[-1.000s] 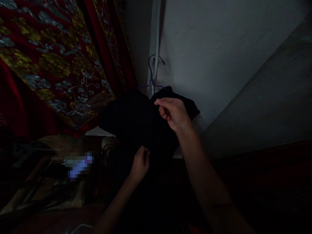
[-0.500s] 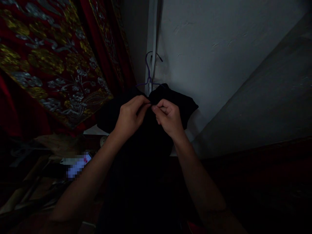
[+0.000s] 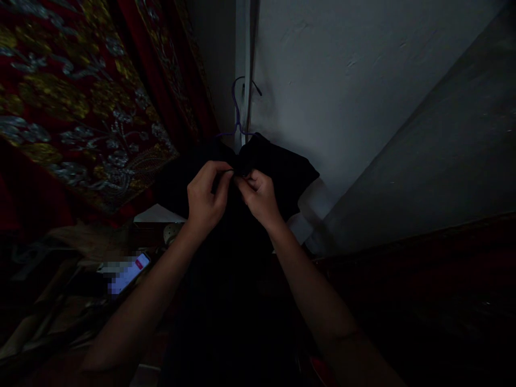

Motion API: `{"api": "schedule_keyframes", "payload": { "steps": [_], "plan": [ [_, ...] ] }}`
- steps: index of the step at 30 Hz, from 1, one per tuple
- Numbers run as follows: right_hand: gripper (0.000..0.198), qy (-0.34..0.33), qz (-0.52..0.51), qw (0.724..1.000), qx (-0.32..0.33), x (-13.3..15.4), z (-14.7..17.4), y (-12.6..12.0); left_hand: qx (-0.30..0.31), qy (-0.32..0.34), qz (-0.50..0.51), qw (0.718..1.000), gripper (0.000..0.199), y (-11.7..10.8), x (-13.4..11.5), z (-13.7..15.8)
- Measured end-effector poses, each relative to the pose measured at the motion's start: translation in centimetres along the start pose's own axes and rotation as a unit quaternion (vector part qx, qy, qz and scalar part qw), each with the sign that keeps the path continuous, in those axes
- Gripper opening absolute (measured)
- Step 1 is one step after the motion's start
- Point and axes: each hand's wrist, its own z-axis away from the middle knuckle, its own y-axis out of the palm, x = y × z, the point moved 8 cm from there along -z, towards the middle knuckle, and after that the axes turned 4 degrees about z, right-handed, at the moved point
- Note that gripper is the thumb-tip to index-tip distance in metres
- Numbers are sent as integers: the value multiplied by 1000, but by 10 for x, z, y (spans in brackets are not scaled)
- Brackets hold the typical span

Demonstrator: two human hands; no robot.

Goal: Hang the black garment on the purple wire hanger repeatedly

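Observation:
A black short-sleeved garment (image 3: pixel 282 164) hangs from a thin purple hanger (image 3: pixel 237 110) against the wall. At its neckline, just below the hanger, my left hand (image 3: pixel 207 191) pinches the dark cloth between thumb and fingers. My right hand (image 3: pixel 258 194) is close beside it, thumb and fingertips also closed on the garment's front edge. The fingertips of both hands nearly meet. Too dark to make out is any button or fastening between them. Below the hands the garment merges into shadow.
A red curtain (image 3: pixel 133 115) with gold and silver floral embroidery drapes on the left. A pale pipe (image 3: pixel 247 43) runs down the grey wall (image 3: pixel 342 91) behind the hanger. At lower left, a lit phone (image 3: pixel 129 273) lies among dim clutter.
Both hands have shifted slightly left in view, along with the hanger and garment as the camera turned. The right hand's fingers have moved a little on the neckline cloth.

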Motion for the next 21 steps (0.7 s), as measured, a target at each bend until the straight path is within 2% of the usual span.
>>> {"api": "schedule_keyframes", "payload": {
  "steps": [2,4,9,12,15,17,19,20,21],
  "plan": [
    [28,-4,10,1000,-4,-4,0,4,-23,-18,-7,1000,9,-3,6,3],
    [25,-18,21,1000,-7,4,1,4,-33,-23,-17,999,10,-7,7,3],
    [21,-35,10,999,-22,28,2,-6,9,-10,0,1000,12,-3,-4,-3],
    [16,-9,62,997,-42,5,0,-7,2,-2,19,1000,14,0,-11,-8],
    [14,87,149,984,-31,-46,10,-3,-74,-8,33,997,11,-17,-6,-19],
    [15,112,162,980,-29,-68,25,-6,-135,-36,58,988,8,-41,13,-27],
    [17,112,148,982,-34,-74,41,-13,-198,-107,124,966,6,-68,51,-25],
    [19,111,133,984,-32,-72,49,-17,-226,-164,178,944,8,-80,75,-18],
    [20,111,113,987,-25,-69,57,-18,-276,-230,242,902,12,-92,101,-3]
  ]
}}
